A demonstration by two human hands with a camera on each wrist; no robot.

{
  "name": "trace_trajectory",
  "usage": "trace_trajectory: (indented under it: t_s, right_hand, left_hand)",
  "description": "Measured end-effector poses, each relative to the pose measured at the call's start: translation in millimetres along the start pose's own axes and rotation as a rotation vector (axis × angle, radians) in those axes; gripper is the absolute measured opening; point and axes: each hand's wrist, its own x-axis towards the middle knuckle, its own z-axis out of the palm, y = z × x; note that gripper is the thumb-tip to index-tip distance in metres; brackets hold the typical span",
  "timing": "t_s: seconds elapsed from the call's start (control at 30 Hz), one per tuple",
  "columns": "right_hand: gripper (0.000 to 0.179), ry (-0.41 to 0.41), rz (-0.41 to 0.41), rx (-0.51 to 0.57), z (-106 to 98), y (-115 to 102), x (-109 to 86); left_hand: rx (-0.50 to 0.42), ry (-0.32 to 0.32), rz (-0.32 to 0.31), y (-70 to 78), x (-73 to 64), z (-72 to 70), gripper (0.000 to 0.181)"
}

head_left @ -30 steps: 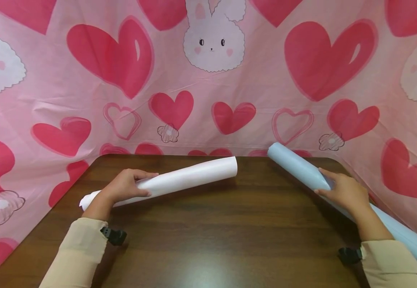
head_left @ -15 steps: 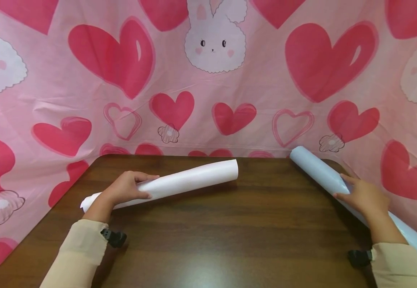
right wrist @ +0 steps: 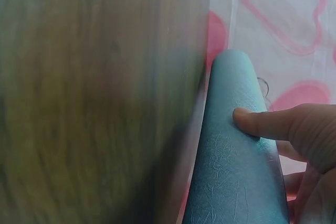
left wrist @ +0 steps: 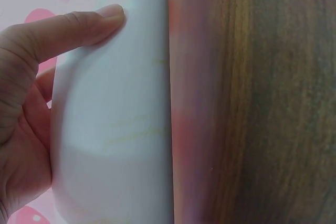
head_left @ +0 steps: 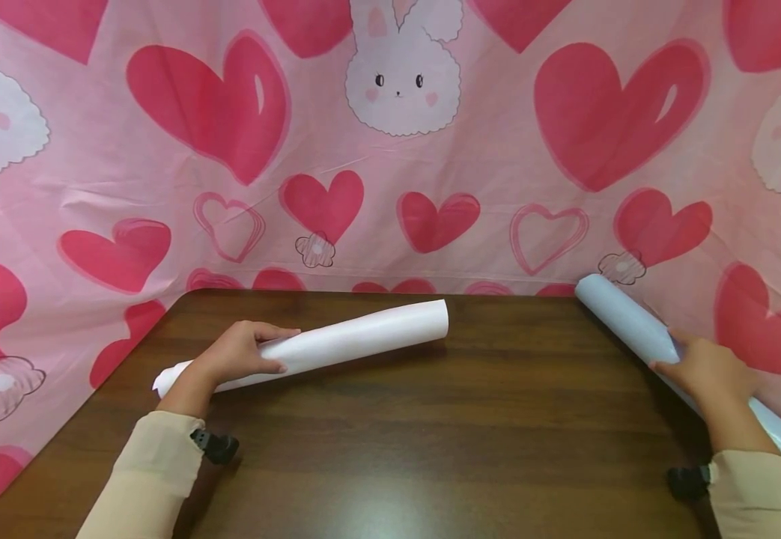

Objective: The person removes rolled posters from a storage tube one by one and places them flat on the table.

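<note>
A white rolled sheet point(head_left: 363, 337) slants over the left half of the table. My left hand point(head_left: 238, 352) grips it near its left end, thumb across the near side; the left wrist view shows the thumb pressed on the white roll point(left wrist: 115, 108), the other fingers mostly hidden behind it. At the table's right edge is a light-blue rolled sheet point(head_left: 626, 314), running from the far right corner toward the near right. My right hand point(head_left: 707, 374) holds it around the middle. In the right wrist view my thumb lies on the wrinkled blue roll point(right wrist: 231, 156), with fingers curled behind it.
The dark brown wooden table point(head_left: 430, 419) has a shiny patch at its near side. A pink cloth point(head_left: 484, 150) with hearts and rabbits hangs behind it and along both sides. Each wrist carries a small black device, such as the left device point(head_left: 218, 447).
My right hand has carried the blue roll to the right, from over the table to its right edge. The left hand and white roll have barely shifted.
</note>
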Motion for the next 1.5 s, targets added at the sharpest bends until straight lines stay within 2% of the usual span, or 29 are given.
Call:
trace_trajectory:
  t_s: [0.47, 0.57, 0.7, 1.03, 1.2, 1.4, 1.5]
  right_hand:
    - [0.100, -0.052, 0.148, -0.044, 3, 3, 3.3]
    - [0.097, -0.047, 0.109, -0.043, 3, 5, 3.5]
    - [0.085, -0.004, 0.037, -0.039, 2, 6, 3.4]
    - [0.073, 0.073, -0.011, -0.049, 2, -8, 4.4]
    - [0.066, 0.135, -0.071, -0.041, 6, -16, 3.8]
    - [0.060, 0.218, -0.209, -0.028, 16, -34, 2.5]
    - [0.058, 0.231, -0.229, -0.027, 17, -45, 0.6]
  left_hand:
    - [-0.010, -0.012, 0.018, -0.1, 2.0, 2.7, 0.059]
    - [-0.011, -0.012, 0.020, -0.4, 1.6, 3.3, 0.059]
    - [-0.008, -0.011, 0.029, -0.1, 1.3, 4.3, 0.059]
    - [0.001, -0.006, 0.041, 3.3, 1.1, 6.4, 0.060]
    - [0.038, 0.006, 0.089, 6.3, 4.8, 8.1, 0.059]
    - [0.044, 0.003, 0.137, 15.5, 14.0, 12.6, 0.058]
    - [0.039, -0.005, 0.152, 20.8, 17.5, 16.0, 0.057]
